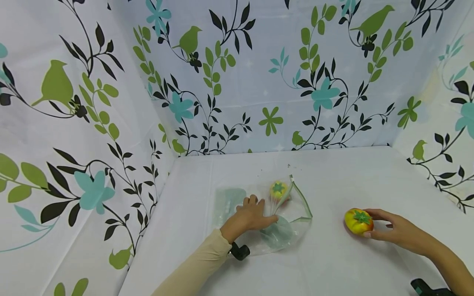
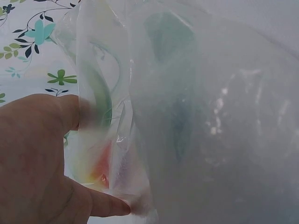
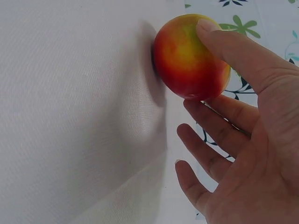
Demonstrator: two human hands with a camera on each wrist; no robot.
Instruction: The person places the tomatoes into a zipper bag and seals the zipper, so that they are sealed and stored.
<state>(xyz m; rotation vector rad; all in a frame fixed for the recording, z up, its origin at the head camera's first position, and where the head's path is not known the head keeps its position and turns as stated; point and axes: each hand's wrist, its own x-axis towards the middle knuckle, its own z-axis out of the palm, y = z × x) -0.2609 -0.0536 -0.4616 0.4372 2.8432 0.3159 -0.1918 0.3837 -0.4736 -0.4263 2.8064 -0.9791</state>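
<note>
My right hand (image 1: 396, 232) pinches a yellow-red toy persimmon (image 1: 358, 221) with a green leafy top, on or just above the white table. In the right wrist view, thumb and fingertips touch the persimmon (image 3: 189, 58) on opposite sides; the lower fingers are spread. My left hand (image 1: 252, 216) holds a clear plastic bag (image 1: 237, 242) with pale green patches and a green-edged mouth. In the left wrist view, film stands raised at the left hand (image 2: 42, 158), partly hiding its fingertips. A second toy persimmon (image 1: 278, 190) shows through film near the mouth.
The white tabletop (image 1: 333, 176) lies under the bag and persimmons. Patterned cloth (image 1: 244, 82) with birds, leaves and flowers hangs behind and at both sides. Dark camera mounts (image 1: 240, 251) sit at the wrists.
</note>
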